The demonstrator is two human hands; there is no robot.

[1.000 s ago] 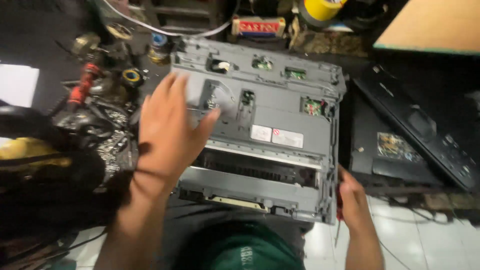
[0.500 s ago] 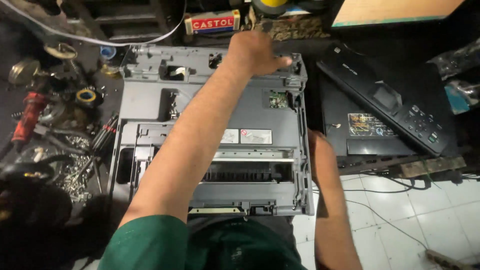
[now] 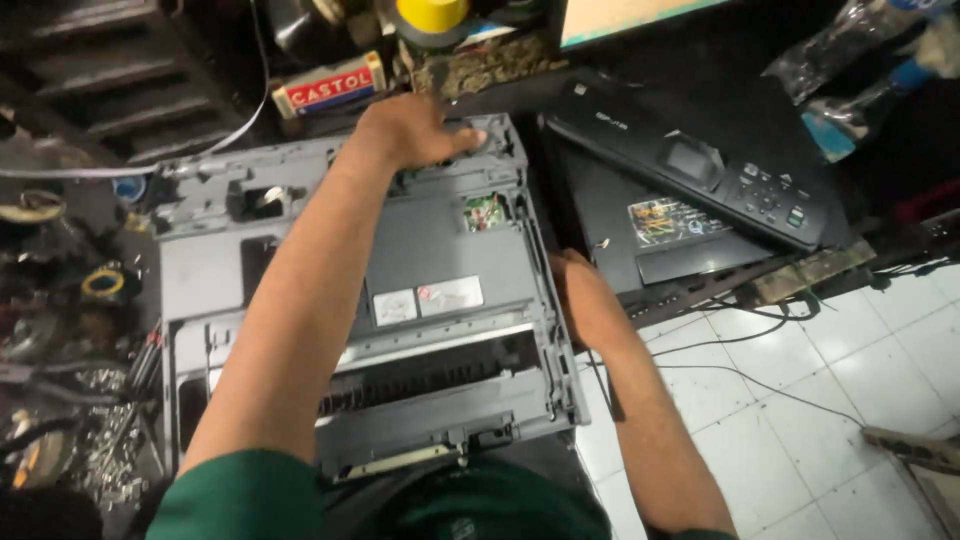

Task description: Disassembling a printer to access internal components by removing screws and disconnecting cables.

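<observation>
A grey printer chassis point(image 3: 430, 250) with its covers off lies in front of me, showing a small green circuit board point(image 3: 487, 212) and two white labels. My left arm in a green sleeve reaches across it, and my left hand point(image 3: 410, 130) curls over its far right corner. My right hand point(image 3: 585, 300) grips the chassis at its right side, partly hidden behind the edge.
A black scanner lid with a control panel point(image 3: 700, 190) lies to the right. A red and white box point(image 3: 330, 85) and a yellow roll point(image 3: 430, 15) stand behind. Tools, screws and a yellow ring point(image 3: 103, 283) crowd the left. Cables point(image 3: 740, 375) run over white tiles.
My left hand has moved from the chassis's near left part up and across to its far right corner. My right hand stays at the right side.
</observation>
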